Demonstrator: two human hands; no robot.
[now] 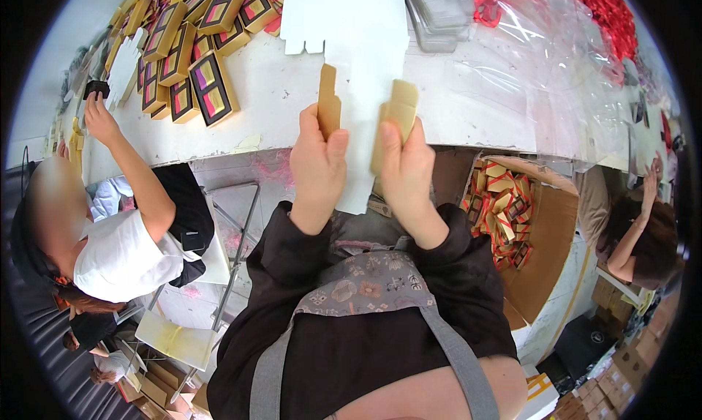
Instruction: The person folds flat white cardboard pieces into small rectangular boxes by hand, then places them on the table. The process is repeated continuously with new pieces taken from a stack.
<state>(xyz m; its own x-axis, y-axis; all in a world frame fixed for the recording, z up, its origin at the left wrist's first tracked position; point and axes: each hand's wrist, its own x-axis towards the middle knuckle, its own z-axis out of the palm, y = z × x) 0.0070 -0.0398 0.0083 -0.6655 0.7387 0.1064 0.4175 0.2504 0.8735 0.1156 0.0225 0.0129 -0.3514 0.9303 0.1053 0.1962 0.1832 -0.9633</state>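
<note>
A flat white cardboard box blank (358,113) reaches from the table past its front edge, between my hands. Gold cardboard stands up along both sides of it; whether gold and white are one piece I cannot tell. My left hand (320,164) is closed, thumb against fingers, on the left gold cardboard flap (329,102). In my right hand (406,167), the right gold cardboard flap (401,105) is pinched under the thumb. Farther back lies a stack of white blanks (347,14) with notched edges.
Gold boxes with dark-framed windows (212,87) are heaped at the back left. Clear plastic trays (439,14), plastic film (537,61) and red shredded filler (607,14) lie right. Beside my right arm, a carton (545,252) holds gold-and-red boxes. Co-workers (117,252) sit at both sides.
</note>
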